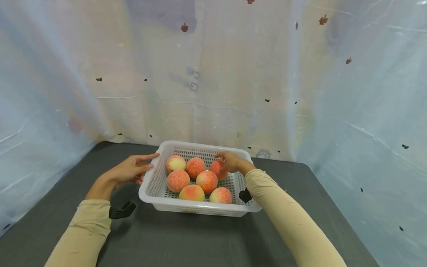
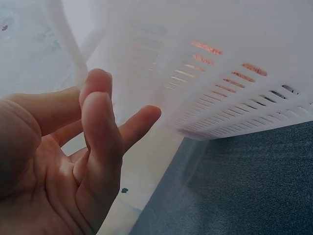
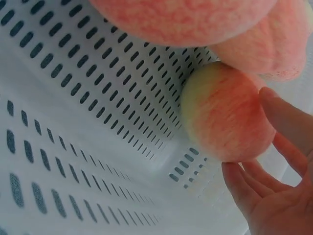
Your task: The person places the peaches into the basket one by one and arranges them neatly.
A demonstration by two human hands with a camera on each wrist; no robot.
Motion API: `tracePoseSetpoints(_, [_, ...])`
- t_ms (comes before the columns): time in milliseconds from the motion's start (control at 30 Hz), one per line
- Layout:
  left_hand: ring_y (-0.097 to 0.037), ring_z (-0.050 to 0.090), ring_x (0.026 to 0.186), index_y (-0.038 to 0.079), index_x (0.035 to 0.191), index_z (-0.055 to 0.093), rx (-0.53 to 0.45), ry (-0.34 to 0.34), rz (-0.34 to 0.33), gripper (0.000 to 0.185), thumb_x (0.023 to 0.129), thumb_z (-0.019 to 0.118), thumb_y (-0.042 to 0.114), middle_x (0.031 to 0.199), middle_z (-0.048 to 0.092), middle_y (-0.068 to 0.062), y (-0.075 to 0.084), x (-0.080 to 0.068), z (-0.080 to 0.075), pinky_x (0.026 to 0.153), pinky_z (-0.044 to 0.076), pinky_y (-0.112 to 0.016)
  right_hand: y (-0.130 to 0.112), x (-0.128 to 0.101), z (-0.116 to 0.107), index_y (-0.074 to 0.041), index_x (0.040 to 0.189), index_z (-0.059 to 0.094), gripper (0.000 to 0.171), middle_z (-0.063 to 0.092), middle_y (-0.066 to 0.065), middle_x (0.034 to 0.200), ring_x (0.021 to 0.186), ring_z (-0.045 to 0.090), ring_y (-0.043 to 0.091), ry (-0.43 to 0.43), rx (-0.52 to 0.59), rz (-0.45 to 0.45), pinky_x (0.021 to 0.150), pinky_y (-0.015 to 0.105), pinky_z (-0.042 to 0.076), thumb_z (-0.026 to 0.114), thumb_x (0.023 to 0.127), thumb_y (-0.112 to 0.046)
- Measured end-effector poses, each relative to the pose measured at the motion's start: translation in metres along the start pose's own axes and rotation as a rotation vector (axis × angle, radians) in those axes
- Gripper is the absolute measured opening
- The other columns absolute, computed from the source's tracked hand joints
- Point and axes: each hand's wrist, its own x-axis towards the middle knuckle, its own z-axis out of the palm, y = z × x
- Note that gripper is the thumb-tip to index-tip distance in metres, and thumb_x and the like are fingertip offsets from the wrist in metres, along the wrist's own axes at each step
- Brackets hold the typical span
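A white plastic basket [image 1: 200, 213] with slotted walls stands on the dark table, with several red-and-yellow peaches [image 1: 178, 180] inside. At its left end, my left hand [image 1: 128, 170] holds the rim, index finger and thumb at the top edge. The left wrist view shows other fingers of the left hand [image 2: 93, 142] bent below the rim [image 2: 68, 39]. My right hand [image 1: 233, 162] reaches into the far right part and grips a peach [image 1: 218, 169]. Seen from the right wrist, thumb and fingers of the right hand [image 3: 274, 196] lie around this peach [image 3: 227, 115], which is near the slotted floor.
The other peaches [image 1: 207, 181] sit close together in the left and middle of the basket. Around it lies the dark tabletop [image 1: 186, 244]. A pale translucent sheet [image 1: 217, 74] hangs behind the table and along its sides.
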Motion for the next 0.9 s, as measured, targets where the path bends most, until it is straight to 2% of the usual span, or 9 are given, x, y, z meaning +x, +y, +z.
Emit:
tracePoseSetpoints(200, [-0.007, 0.058, 0.059, 0.019, 0.163, 0.021, 0.002, 0.004, -0.004, 0.067, 0.106, 0.054, 0.030, 0.098, 0.070, -0.011, 0.001, -0.001, 0.000, 0.060, 0.059, -0.031, 0.000, 0.000, -0.002, -0.003, 0.144, 0.054, 0.061, 0.056, 0.026, 0.141, 0.133, 0.053, 0.039, -0.033, -0.006, -0.012, 0.109, 0.047, 0.048, 0.073, 0.085, -0.001])
tracePoseSetpoints(433, [-0.008, 0.059, 0.060, 0.020, 0.163, 0.020, 0.001, 0.004, -0.009, 0.069, 0.105, 0.055, 0.031, 0.100, 0.070, -0.012, 0.000, 0.000, -0.001, 0.061, 0.060, -0.034, 0.000, -0.006, -0.006, -0.002, 0.145, 0.052, 0.060, 0.054, 0.027, 0.144, 0.136, 0.051, 0.040, -0.043, 0.047, -0.023, 0.111, 0.047, 0.047, 0.071, 0.088, 0.000])
tracePoseSetpoints(700, [-0.008, 0.058, 0.060, 0.021, 0.164, 0.020, 0.008, 0.011, -0.016, 0.070, 0.105, 0.056, 0.032, 0.097, 0.069, -0.009, -0.003, -0.003, -0.004, 0.060, 0.060, -0.033, -0.001, -0.016, -0.013, 0.000, 0.147, 0.050, 0.055, 0.050, 0.027, 0.148, 0.139, 0.047, 0.041, -0.020, 0.064, -0.047, 0.110, 0.049, 0.047, 0.068, 0.097, -0.014])
tracePoseSetpoints(900, [-0.008, 0.058, 0.061, 0.020, 0.164, 0.019, 0.010, 0.023, -0.013, 0.070, 0.105, 0.056, 0.031, 0.107, 0.070, -0.010, -0.004, -0.007, -0.007, 0.060, 0.059, -0.032, -0.003, -0.022, -0.022, -0.001, 0.148, 0.048, 0.056, 0.049, 0.027, 0.150, 0.141, 0.045, 0.043, 0.015, 0.087, -0.050, 0.111, 0.052, 0.046, 0.066, 0.099, -0.022])
